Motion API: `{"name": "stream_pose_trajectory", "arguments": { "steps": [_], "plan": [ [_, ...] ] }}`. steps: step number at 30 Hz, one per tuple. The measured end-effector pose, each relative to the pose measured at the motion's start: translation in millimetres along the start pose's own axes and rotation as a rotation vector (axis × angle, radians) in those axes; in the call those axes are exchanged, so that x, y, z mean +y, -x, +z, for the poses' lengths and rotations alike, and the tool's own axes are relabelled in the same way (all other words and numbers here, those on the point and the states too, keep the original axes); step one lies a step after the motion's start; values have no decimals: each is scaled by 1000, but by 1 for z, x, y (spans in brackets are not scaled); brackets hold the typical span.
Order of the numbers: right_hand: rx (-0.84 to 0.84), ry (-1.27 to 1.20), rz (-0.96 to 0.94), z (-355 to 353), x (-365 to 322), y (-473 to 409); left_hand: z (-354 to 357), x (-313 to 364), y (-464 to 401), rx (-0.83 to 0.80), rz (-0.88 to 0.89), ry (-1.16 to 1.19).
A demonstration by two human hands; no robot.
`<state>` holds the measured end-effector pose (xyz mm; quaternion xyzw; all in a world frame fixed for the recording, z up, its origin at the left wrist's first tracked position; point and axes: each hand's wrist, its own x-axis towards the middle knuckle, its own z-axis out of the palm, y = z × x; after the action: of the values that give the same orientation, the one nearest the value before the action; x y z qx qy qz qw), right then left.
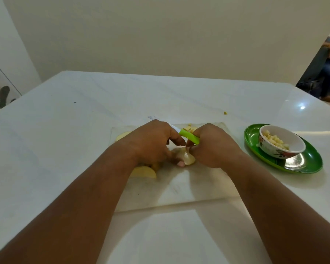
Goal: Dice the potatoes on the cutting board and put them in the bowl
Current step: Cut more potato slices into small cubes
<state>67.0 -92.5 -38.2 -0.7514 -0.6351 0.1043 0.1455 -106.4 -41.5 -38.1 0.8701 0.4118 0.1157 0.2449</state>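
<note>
Waiting at the board's (179, 193) left edge, potato slices (144, 173) lie clear of the cut. Left hand (151, 144) pins a potato piece (187, 158); right hand (211, 147) grips the knife (189, 137). Bowl (281, 142), part-filled with dice, sits right, within reach.

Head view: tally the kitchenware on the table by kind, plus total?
Cutting board: 1
Knife, green handle: 1
Bowl, holding diced potato: 1
Green plate, under the bowl: 1
Total: 4
</note>
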Motion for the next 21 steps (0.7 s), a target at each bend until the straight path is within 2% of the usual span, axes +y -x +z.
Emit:
{"name": "stream_pose_trajectory", "arguments": {
  "steps": [3, 9, 14, 17, 21],
  "plan": [
    [-59, -52, 16, -3, 4, -2, 1, 2, 0, -70, 37, -27],
    [-41, 60, -6, -4, 9, 0, 3, 8, -1, -93, 54, -112],
    [33, -48, 9, -9, 24, 9, 6, 10, -2, -17, 57, -156],
    [4, -176, 48, -9, 29, 18, 9, 15, -2, 25, 77, -205],
    [8, -208, 48, -1, 24, 18, 13, 18, -3, 57, 61, -210]
  ]
}}
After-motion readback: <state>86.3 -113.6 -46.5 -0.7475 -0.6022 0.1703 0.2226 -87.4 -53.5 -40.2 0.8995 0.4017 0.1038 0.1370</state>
